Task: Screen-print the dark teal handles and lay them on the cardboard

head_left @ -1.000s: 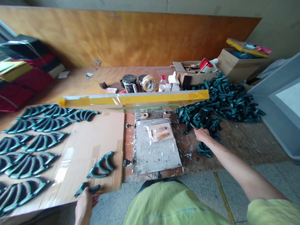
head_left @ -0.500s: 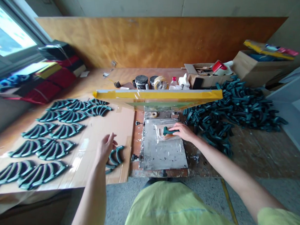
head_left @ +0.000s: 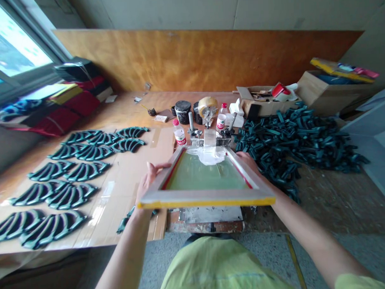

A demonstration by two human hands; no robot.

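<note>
The left hand (head_left: pixel 146 180) and right hand (head_left: pixel 250 162) are gripping opposite side rails of the wooden screen-printing frame (head_left: pixel 207 198), staying well apart. The frame is sitting tilted upward from its hinge clamps (head_left: pixel 208 137), above the metal print platen (head_left: pixel 212 214).

You are in a small screen-printing workshop: a hinged silkscreen frame (head_left: pixel 207 198) rises from clamps on a wooden surface (head_left: pixel 124 107), with ink tins (head_left: pixel 183 112) behind it, a heap of dark green moulded plastic parts (head_left: pixel 293 136) on your right, and rows of the same parts (head_left: pixel 86 171) on cardboard (head_left: pixel 124 193) on your left.
</note>
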